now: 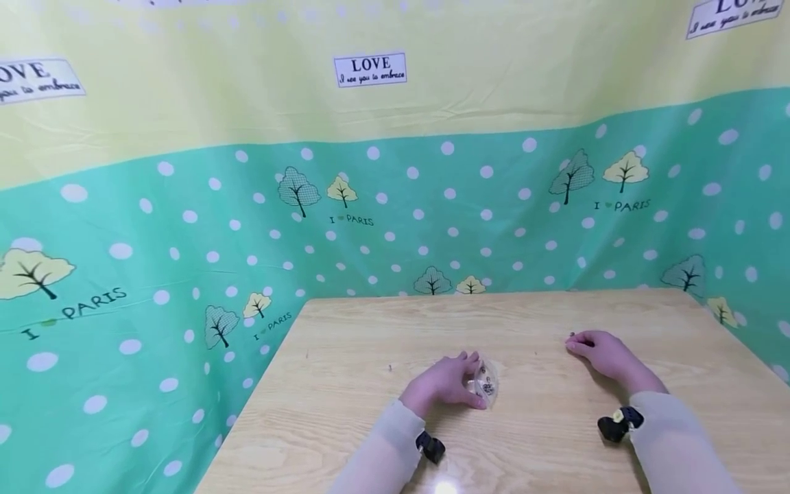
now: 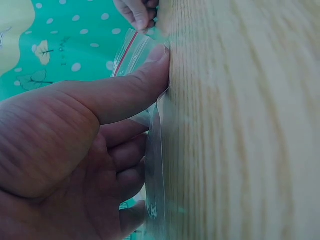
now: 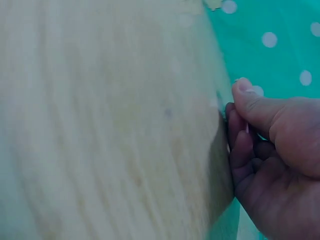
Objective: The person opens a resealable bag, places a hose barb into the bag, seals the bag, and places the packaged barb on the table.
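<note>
A clear plastic zip bag (image 1: 492,379) with a red seal line lies on the wooden table, several small dark pieces (image 1: 488,388) gathered inside it. My left hand (image 1: 449,381) grips the bag, thumb at its near side and fingers at its far side. In the left wrist view the thumb (image 2: 135,87) presses the plastic near the tabletop. Farther right, my right hand (image 1: 601,353) rests low at the table with thumb and fingers drawn together. A tiny dark piece (image 1: 572,334) shows at those fingertips; its exact kind is too small to tell.
Tiny dark pieces stand apart on the wooden table (image 1: 321,412): one piece (image 1: 390,368) left of the bag, a fainter one (image 1: 307,355) farther left, another (image 1: 535,353) between the hands. A green dotted curtain (image 1: 395,226) hangs behind the table and along its sides.
</note>
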{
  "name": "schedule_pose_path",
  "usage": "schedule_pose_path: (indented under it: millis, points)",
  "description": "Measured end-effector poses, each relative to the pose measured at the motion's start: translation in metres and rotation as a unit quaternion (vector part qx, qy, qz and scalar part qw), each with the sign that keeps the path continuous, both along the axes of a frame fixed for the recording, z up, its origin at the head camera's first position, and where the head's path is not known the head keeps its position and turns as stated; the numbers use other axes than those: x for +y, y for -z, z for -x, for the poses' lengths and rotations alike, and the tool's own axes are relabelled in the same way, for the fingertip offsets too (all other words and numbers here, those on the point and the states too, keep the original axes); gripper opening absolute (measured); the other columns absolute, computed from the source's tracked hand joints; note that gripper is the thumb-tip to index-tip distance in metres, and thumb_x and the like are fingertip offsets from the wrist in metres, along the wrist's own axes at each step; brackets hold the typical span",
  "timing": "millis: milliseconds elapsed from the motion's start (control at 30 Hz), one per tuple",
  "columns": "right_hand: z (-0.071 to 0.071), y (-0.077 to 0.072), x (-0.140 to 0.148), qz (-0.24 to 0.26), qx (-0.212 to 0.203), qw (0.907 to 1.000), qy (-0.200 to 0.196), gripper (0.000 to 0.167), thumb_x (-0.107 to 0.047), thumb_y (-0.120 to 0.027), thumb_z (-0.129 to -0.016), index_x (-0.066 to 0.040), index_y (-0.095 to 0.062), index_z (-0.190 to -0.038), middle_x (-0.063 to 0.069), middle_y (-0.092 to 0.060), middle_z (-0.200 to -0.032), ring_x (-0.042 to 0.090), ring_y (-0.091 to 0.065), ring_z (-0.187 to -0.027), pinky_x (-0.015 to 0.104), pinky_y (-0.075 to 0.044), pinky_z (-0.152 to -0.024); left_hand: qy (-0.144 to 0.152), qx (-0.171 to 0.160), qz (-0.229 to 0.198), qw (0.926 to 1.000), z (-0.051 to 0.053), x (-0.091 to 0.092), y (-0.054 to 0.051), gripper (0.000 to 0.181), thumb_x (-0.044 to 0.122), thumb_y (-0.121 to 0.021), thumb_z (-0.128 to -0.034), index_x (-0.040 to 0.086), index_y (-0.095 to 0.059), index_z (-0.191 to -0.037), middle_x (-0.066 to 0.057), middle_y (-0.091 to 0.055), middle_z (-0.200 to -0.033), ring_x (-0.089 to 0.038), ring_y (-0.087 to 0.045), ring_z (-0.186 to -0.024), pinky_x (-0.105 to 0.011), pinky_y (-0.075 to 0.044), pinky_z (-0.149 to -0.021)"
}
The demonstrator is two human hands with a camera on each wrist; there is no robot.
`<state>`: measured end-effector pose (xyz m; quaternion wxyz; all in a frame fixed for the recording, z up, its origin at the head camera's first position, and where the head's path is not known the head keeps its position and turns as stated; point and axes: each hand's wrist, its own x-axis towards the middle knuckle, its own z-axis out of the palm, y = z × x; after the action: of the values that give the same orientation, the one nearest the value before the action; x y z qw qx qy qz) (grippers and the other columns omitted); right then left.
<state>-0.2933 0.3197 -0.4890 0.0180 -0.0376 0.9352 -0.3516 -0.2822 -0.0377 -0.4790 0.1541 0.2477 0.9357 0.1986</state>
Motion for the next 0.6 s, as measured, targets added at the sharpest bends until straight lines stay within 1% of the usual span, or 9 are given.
schedule_pose_path:
  millis: [133, 267, 367, 600]
  points:
    - [0.0, 0.002, 0.002, 0.007, 0.001, 1.0, 0.007, 0.048, -0.032, -0.056, -0.113, 0.014, -0.064, -0.127, 0.04, -0.06, -0.131, 0.06, -0.053, -0.125, 0.073, -0.041, -0.106, 0.0, 0.002, 0.002, 1.0, 0.0, 0.002, -0.001, 0.094, 0.043, -0.091, -0.0839, 0.024, -0.045, -0.164, -0.001, -0.031, -0.174, -0.04, -0.033, -0.157, -0.056, -0.028, -0.128]
    - [-0.001, 0.007, 0.003, 0.019, 0.013, 0.9997, 0.01, 0.045, -0.032, -0.055, -0.114, 0.011, -0.066, -0.126, 0.039, -0.06, -0.133, 0.057, -0.055, -0.124, 0.072, -0.042, -0.105, 0.004, 0.013, 0.011, 0.9999, 0.0, 0.001, 0.001, 0.094, 0.046, -0.09, -0.0845, 0.023, -0.045, -0.164, 0.002, -0.032, -0.174, -0.037, -0.034, -0.157, -0.051, -0.029, -0.128]
    - [-0.004, 0.011, 0.004, 0.029, 0.021, 0.9993, 0.014, 0.045, -0.032, -0.054, -0.114, 0.009, -0.066, -0.128, 0.039, -0.059, -0.136, 0.057, -0.054, -0.125, 0.071, -0.042, -0.106, 0.009, 0.019, 0.016, 0.9997, 0.0, 0.002, 0.0, 0.093, 0.046, -0.089, -0.0852, 0.022, -0.046, -0.164, 0.003, -0.033, -0.173, -0.035, -0.034, -0.157, -0.048, -0.029, -0.128]
    - [-0.007, 0.013, 0.005, 0.051, 0.01, 0.9985, 0.018, 0.049, -0.036, -0.053, -0.114, 0.009, -0.064, -0.13, 0.037, -0.06, -0.135, 0.055, -0.054, -0.125, 0.071, -0.042, -0.105, 0.013, 0.016, 0.014, 0.9997, 0.0, 0.002, -0.003, 0.092, 0.044, -0.09, -0.0855, 0.02, -0.047, -0.163, 0.005, -0.034, -0.173, -0.031, -0.033, -0.158, -0.045, -0.027, -0.129]
